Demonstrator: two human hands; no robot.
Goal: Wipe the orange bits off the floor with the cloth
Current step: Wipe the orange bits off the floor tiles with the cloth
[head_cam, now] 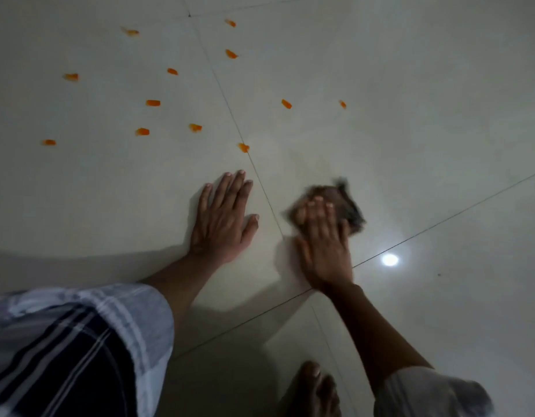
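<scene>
No container shows anywhere; everything lies straight on the pale tiled floor (410,115), whose thin dark grout lines cross near the hands. The orange bits (153,102) are scattered loose over the far part of the floor, most of them on the tile to the left of the long grout line, a few to its right, and one (243,147) sits right on that line, near the left fingertips but apart from them. The left hand (222,216) lies flat, palm down on the tile, fingers straight and close together, thumb spread to the side, its grip released and holding nothing; its forearm runs back to a rolled striped sleeve (79,341) at the lower left. The right hand (322,239) is blurred, palm down on a dark cloth (347,206), fingers spread over the near part of the cloth and pressing it to the floor just right of the grout line; the blur hides whether the fingers curl into the fabric or merely lie on top, so its grip cannot be told. The cloth's far edge sticks out beyond the fingertips, well short of every orange bit. A bare foot (313,389) rests on the floor at the bottom edge, beside a pale sleeve (434,392), and a bright round reflection (390,259) shines on the tile just right of the right hand.
</scene>
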